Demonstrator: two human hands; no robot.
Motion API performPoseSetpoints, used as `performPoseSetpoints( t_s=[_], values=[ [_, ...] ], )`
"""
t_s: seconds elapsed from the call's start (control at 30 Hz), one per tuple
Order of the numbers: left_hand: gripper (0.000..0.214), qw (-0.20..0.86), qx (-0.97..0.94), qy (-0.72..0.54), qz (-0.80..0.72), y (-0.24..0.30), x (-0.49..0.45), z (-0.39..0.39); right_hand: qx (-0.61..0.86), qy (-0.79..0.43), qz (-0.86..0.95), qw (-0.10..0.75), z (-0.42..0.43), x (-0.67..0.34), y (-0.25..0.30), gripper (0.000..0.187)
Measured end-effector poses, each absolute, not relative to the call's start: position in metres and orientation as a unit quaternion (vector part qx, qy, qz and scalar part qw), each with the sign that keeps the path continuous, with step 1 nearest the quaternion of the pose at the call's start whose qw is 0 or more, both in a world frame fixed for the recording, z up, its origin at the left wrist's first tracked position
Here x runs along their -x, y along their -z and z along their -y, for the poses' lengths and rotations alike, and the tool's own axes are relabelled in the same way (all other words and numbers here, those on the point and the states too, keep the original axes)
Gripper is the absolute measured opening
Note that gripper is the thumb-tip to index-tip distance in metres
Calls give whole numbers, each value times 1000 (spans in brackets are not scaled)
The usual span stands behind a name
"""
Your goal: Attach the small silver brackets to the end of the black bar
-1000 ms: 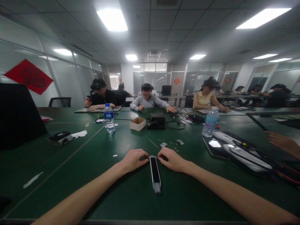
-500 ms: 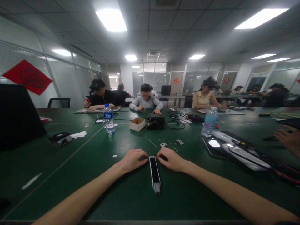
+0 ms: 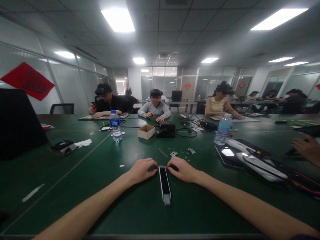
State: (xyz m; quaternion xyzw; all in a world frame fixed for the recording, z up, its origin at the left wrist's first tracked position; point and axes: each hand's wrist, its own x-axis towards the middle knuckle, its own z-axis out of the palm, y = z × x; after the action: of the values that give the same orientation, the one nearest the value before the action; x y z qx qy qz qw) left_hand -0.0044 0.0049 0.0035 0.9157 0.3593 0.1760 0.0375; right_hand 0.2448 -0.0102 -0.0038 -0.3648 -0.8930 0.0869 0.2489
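Observation:
A long, narrow device (image 3: 164, 181) with a black face, a pale rim and a grey block at its near end lies on the green table in front of me. At its far end, my left hand (image 3: 143, 170) rests on the left side with thumb and fingers pinched together. My right hand (image 3: 183, 169) mirrors it on the right, its fingers curled in and the thumb tucked close. Both sets of fingertips are at the device's far corners. Whatever is between them is too small to make out. Just beyond lie two small metal plates (image 3: 173, 154) and several tiny round parts (image 3: 186, 157).
Further off stand an open cardboard box (image 3: 146, 132), a black box (image 3: 166, 129) with cables, and two water bottles (image 3: 115, 126). A white-and-black device (image 3: 261, 163) lies right on a dark tablet. Another person's hand (image 3: 306, 148) is at the right edge. People sit across the table.
My hands and the narrow device stay almost where they were. Across the table, the middle person's flat hand has drawn inward, and the right-hand person's arm has shifted.

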Motion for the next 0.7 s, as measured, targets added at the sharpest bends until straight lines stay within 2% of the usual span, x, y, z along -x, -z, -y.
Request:
performPoseSetpoints(
  t_s=[0.5,0.7],
  values=[
    [10,32,-912,-172,-372,-6,1,-2,366,-78,892,252,9,-244,5,9],
    [11,37,-910,-175,-374,-3,1,-2,356,-52,908,216,13,-245,-7,12]
  ],
)
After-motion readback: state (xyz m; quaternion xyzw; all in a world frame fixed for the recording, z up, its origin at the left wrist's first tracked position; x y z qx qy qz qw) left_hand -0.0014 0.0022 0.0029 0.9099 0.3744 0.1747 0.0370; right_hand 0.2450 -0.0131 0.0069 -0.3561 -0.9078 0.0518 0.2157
